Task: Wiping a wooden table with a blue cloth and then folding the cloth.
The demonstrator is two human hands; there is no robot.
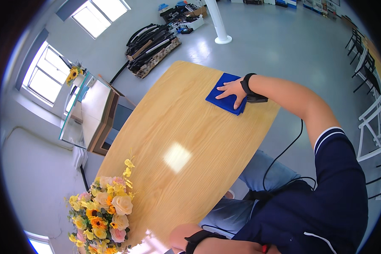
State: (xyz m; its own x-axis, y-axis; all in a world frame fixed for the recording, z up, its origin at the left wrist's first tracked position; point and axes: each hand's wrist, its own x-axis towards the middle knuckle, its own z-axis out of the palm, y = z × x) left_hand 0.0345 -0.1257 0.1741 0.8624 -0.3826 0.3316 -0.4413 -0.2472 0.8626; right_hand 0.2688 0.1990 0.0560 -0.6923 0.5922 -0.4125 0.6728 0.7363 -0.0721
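A folded dark-blue cloth [216, 94] lies on the wooden tabletop [156, 114], close to its far right end. My right hand [232, 92] rests flat on the cloth, fingers spread and not wrapped round it. A black strap with a small dark device circles that wrist. At the lower edge, my left hand [183, 236] shows only in part beside a black wrist strap, near the table's near edge. Its fingers are hidden. A bouquet of yellow, peach and pink flowers [100, 213] stands at the table's left end.
A glass-topped cabinet [89, 112] with a sunflower vase [74, 75] stands beyond the table's left side. Black tubing [150, 44] is heaped on the floor near a white post [218, 21]. Chairs [370, 70] line the right. A black cable [283, 150] hangs beside my legs.
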